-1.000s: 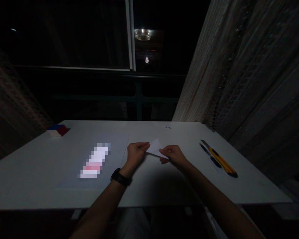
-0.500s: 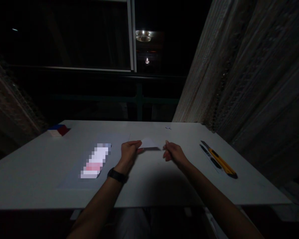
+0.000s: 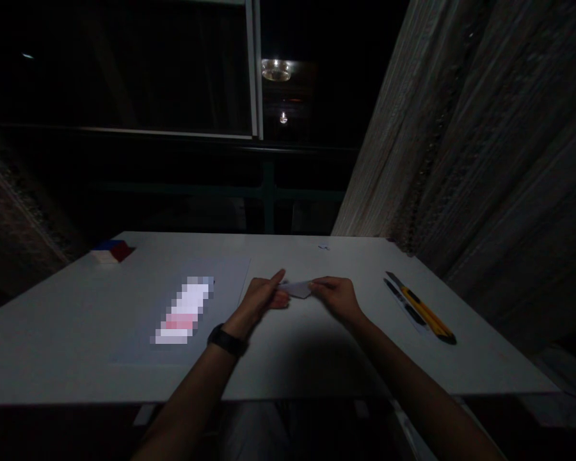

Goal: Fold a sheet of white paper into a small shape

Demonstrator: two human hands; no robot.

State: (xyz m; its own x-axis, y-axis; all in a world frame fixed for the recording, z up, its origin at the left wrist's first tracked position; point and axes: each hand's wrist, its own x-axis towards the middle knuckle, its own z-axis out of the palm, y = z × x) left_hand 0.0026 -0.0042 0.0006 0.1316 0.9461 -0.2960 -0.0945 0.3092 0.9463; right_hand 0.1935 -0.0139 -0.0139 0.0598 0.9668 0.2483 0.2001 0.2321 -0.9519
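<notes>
A small folded piece of white paper (image 3: pixel 298 289) sits low over the white table (image 3: pixel 317 358), between my two hands. My left hand (image 3: pixel 262 298), with a dark watch on the wrist, pinches its left end; the forefinger points forward along the paper. My right hand (image 3: pixel 336 296) grips the right end with the fingers curled over it. Both hands are close together near the middle of the table. The room is dim, so the folds of the paper are hard to make out.
A large sheet of paper (image 3: pixel 206 307) lies to the left of my hands. A yellow utility knife (image 3: pixel 427 312) and a dark pen (image 3: pixel 406 301) lie at the right. A red, white and blue block (image 3: pixel 109 251) sits at the far left corner. A curtain (image 3: pixel 461 160) hangs at the right.
Both hands have lowered the paper from mid-air toward the table and drawn closer together. The paper now looks flatter and narrower than before.
</notes>
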